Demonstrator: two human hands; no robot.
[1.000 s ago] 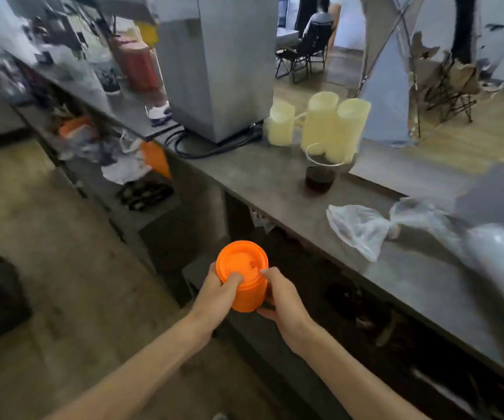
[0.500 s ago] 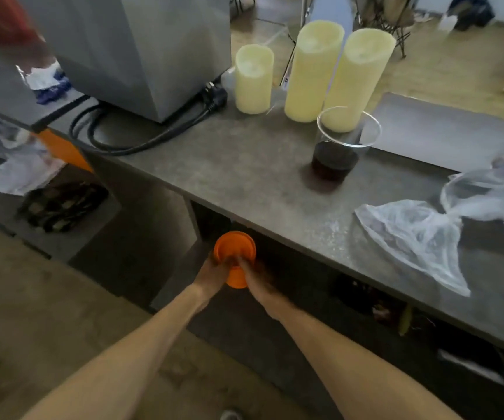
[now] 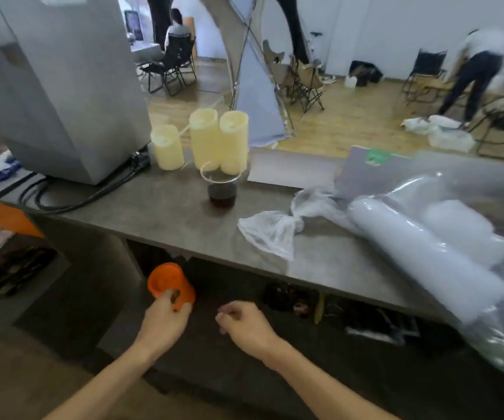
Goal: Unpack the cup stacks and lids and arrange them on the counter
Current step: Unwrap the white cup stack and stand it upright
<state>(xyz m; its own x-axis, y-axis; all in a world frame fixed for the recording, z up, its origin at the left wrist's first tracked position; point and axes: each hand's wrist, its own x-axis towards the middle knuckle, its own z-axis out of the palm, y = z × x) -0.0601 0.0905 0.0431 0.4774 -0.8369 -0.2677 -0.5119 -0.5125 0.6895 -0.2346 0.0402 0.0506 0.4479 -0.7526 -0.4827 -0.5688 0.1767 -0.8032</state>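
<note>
My left hand [image 3: 163, 321] grips a stack of orange lids [image 3: 170, 284] below the front edge of the grey counter [image 3: 160, 216]. My right hand [image 3: 244, 325] hovers a little to the right of it, fingers loosely curled, holding nothing. On the right of the counter lies a clear plastic bag [image 3: 275, 231] with long white cup stacks [image 3: 420, 253] inside, its knotted end pointing left. Three pale yellow stacks [image 3: 217, 140] stand upright at the back of the counter.
A clear cup with dark liquid [image 3: 222, 189] stands in front of the yellow stacks. A grey machine [image 3: 63, 86] with black cables [image 3: 87, 195] fills the counter's left. A grey board [image 3: 293, 169] lies at the back. Shelves with clutter sit under the counter. A person bends over at far right.
My right hand has let go of the orange lid stack and moved right; the left hand alone holds it. The view has lifted, showing the bagged cup stacks on the right.
</note>
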